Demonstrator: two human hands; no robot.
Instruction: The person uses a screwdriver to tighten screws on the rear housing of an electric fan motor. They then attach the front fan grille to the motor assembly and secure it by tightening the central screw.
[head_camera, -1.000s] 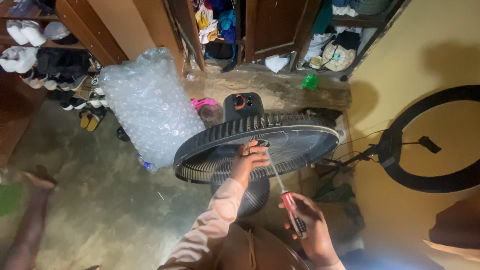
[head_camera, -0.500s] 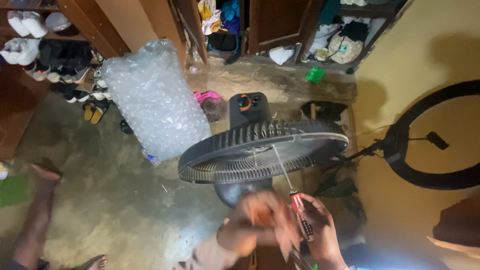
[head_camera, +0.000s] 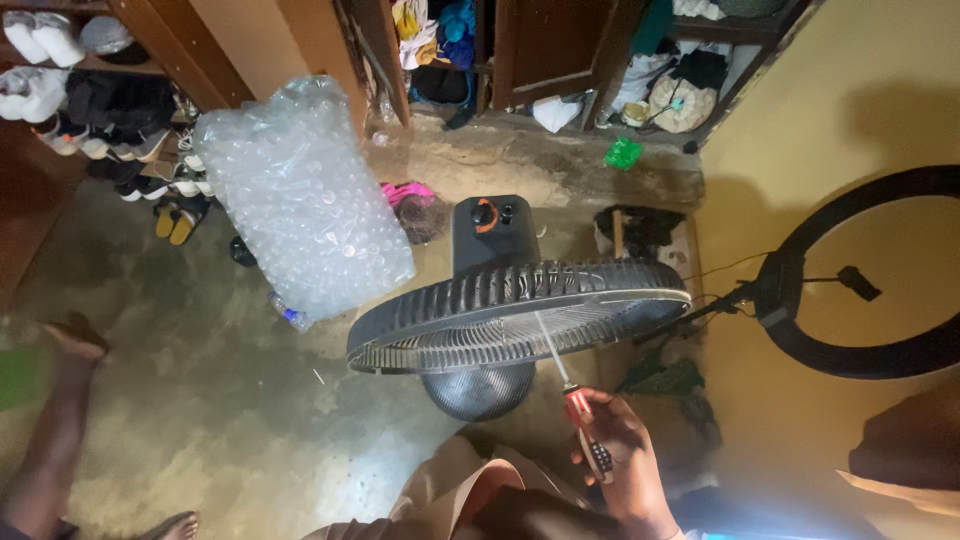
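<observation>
A black standing fan is tilted, its round grille (head_camera: 470, 300) facing up toward me and its control box (head_camera: 490, 232) with an orange knob behind it. Below the grille sits the dark rounded motor housing (head_camera: 478, 388). My right hand (head_camera: 622, 458) grips the red and black handle of a screwdriver (head_camera: 581, 412). Its thin metal shaft runs up-left, and the tip rests in the grille near the centre. My left hand is out of sight. Only its pale pink sleeve (head_camera: 450, 495) shows at the bottom edge.
A big clear bag of empty plastic bottles (head_camera: 295, 190) stands left of the fan. Shelves with shoes (head_camera: 100, 110) and open wooden cupboards (head_camera: 540, 50) line the far side. A ring light on a stand (head_camera: 860, 275) is at right. Another person's leg (head_camera: 50, 440) is at left.
My left hand left the middle of the grille, swept down past the screwdriver and dropped out of view. The right hand stays on the screwdriver.
</observation>
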